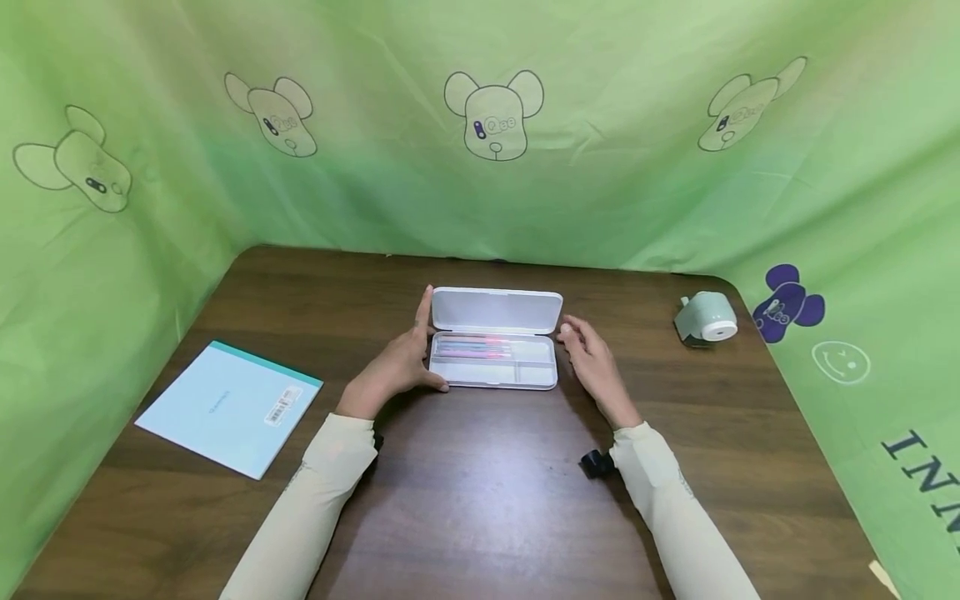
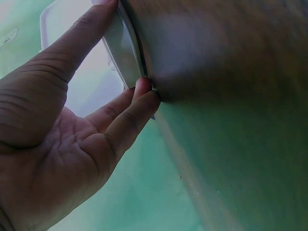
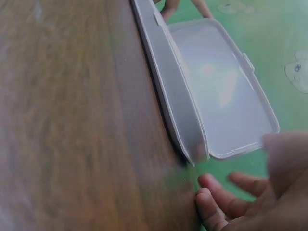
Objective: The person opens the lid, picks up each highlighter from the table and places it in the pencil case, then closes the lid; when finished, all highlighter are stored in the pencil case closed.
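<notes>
A white pencil case [image 1: 534, 374] lies on the table with its lid [image 1: 497, 310] raised at the back. Several slim pens [image 1: 472, 347] in pink, blue and purple lie in its long rear left compartment. My left hand [image 1: 397, 362] grips the case's left end, thumb at the front corner and fingers toward the back. The left wrist view shows the thumb and fingertips against the case wall [image 2: 124, 55]. Beside the right end, my right hand [image 1: 596, 367] has loosely bent fingers and holds nothing. In the right wrist view its fingertips are just off the case's corner [image 3: 175, 91].
A light blue notebook [image 1: 225, 408] with a teal spine lies on the left. Toward the back right stands a pale green pencil sharpener [image 1: 705, 318]. A green printed cloth [image 1: 495, 208] hangs behind and along both sides of the brown table [image 1: 480, 500].
</notes>
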Motion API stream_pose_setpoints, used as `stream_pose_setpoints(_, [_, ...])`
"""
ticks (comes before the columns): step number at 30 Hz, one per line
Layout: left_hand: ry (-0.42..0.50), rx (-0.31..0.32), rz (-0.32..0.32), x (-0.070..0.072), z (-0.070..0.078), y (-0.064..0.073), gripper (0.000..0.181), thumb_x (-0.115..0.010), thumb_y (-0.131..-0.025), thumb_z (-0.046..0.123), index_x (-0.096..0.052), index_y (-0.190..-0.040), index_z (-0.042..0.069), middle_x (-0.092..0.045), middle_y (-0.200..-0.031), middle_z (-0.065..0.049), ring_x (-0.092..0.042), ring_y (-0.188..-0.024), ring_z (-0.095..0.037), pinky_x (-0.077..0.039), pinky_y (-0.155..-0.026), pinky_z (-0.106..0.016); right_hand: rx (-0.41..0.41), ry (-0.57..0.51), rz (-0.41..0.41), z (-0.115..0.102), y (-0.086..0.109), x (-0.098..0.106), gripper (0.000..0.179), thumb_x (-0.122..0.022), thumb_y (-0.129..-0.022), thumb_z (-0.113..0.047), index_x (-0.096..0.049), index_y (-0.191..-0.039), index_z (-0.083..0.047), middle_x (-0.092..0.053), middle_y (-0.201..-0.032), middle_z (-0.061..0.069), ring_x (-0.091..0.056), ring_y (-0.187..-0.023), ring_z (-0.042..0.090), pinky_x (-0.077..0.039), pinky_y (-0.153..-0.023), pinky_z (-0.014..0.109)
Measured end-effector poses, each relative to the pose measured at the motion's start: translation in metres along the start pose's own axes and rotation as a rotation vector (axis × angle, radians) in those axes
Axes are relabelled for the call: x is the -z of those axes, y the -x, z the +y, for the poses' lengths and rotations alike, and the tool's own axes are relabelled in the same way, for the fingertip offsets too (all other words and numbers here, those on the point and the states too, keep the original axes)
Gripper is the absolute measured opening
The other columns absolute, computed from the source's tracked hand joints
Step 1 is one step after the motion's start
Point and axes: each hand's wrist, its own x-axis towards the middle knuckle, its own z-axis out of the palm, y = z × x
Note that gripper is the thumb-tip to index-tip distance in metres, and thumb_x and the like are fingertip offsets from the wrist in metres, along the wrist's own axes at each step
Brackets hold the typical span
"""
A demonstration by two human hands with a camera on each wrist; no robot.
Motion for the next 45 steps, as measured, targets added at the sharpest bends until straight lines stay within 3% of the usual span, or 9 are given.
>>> stream_pose_setpoints(5, [0.039,0.018,0.016,0.000,-0.002,0.002,0.146,-0.100,-0.079,0.008,0.015,-0.169,0.014,-0.053,-0.153,-0.032,-0.066,-0.123,-0.046,-0.051,-0.106,-0.056,-0.019,-0.134,-0.101,-0.006,-0.002,-0.002,0.062,-0.021,-0.122,-0.037,-0.036,-0.166,0.003,-0.062,-0.141,0.036,-0.059,-0.130,0.048,-0.048,-0.097,0.036])
stream_pose_setpoints(8, [0.035,0.027,0.016,-0.001,-0.005,0.001,0.131,-0.100,-0.079,0.010,-0.001,-0.164,0.009,-0.059,-0.143,-0.035,-0.068,-0.117,-0.044,-0.053,-0.102,-0.056,0.000,-0.158,-0.117,-0.006,-0.003,-0.001,0.066,-0.019,-0.121,-0.040,-0.043,-0.162,0.005,-0.061,-0.142,0.036,-0.059,-0.131,0.049,-0.046,-0.097,0.035])
stream_pose_setpoints(12, [-0.011,-0.041,0.038,-0.013,-0.039,-0.017,0.114,-0.106,-0.072,0.021,-0.027,-0.154,0.013,-0.065,-0.132,-0.025,-0.067,-0.115,-0.038,-0.053,-0.100,-0.056,0.056,-0.152,-0.184,0.001,-0.002,0.006,0.054,-0.041,-0.120,-0.039,-0.056,-0.155,-0.001,-0.062,-0.148,0.024,-0.059,-0.134,0.034,-0.044,-0.106,0.032])
stream_pose_setpoints(15, [-0.029,-0.104,0.019,-0.016,-0.055,-0.024,0.109,-0.105,-0.073,0.037,-0.038,-0.157,0.017,-0.060,-0.147,-0.017,-0.060,-0.131,-0.035,-0.048,-0.110,-0.056,0.072,-0.140,-0.253,0.005,0.000,0.015,0.046,-0.059,-0.115,-0.030,-0.060,-0.154,-0.007,-0.062,-0.151,0.017,-0.058,-0.133,0.025,-0.043,-0.108,0.024])
stream_pose_setpoints(20, [-0.030,-0.063,-0.084,0.000,-0.032,-0.007,0.104,-0.076,-0.092,0.071,-0.035,-0.172,0.018,-0.043,-0.166,-0.020,-0.042,-0.153,-0.039,-0.037,-0.121,-0.059,0.069,-0.139,-0.381,0.010,0.001,0.025,0.054,-0.072,-0.107,-0.015,-0.056,-0.158,-0.004,-0.053,-0.161,0.019,-0.055,-0.141,0.034,-0.048,-0.106,0.020])
stream_pose_setpoints(23, [-0.033,-0.041,-0.117,0.007,-0.020,0.000,0.093,-0.060,-0.103,0.069,-0.031,-0.173,0.016,-0.040,-0.167,-0.024,-0.040,-0.153,-0.042,-0.035,-0.122,-0.062,0.084,-0.115,-0.422,0.011,0.002,0.026,0.059,-0.077,-0.103,-0.010,-0.055,-0.157,-0.001,-0.047,-0.165,0.021,-0.052,-0.144,0.041,-0.048,-0.114,0.032])
stream_pose_setpoints(29, [-0.082,-0.023,-0.129,0.008,-0.005,0.007,0.087,-0.069,-0.106,0.048,-0.028,-0.173,0.010,-0.038,-0.168,-0.026,-0.041,-0.153,-0.042,-0.035,-0.123,-0.059,0.107,-0.043,-0.420,0.010,0.006,0.025,0.063,-0.083,-0.096,-0.002,-0.056,-0.152,0.001,-0.045,-0.165,0.024,-0.050,-0.146,0.047,-0.038,-0.121,0.057])
stream_pose_setpoints(40, [-0.111,-0.012,-0.116,0.005,0.001,0.005,0.089,-0.075,-0.104,0.042,-0.030,-0.172,0.006,-0.040,-0.166,-0.028,-0.039,-0.154,-0.044,-0.035,-0.123,-0.059,0.139,0.079,-0.389,0.003,0.009,0.022,0.062,-0.083,-0.097,-0.004,-0.055,-0.151,0.003,-0.043,-0.165,0.025,-0.048,-0.148,0.047,-0.039,-0.121,0.058])
stream_pose_setpoints(45, [-0.190,-0.005,-0.043,0.008,0.011,0.008,0.089,-0.071,-0.107,0.043,-0.026,-0.172,0.001,-0.037,-0.169,-0.028,-0.037,-0.155,-0.047,-0.034,-0.124,-0.059,0.244,0.315,-0.266,-0.018,0.008,0.014,0.057,-0.073,-0.107,-0.019,-0.052,-0.154,0.006,-0.044,-0.164,0.027,-0.045,-0.150,0.046,-0.035,-0.123,0.060])
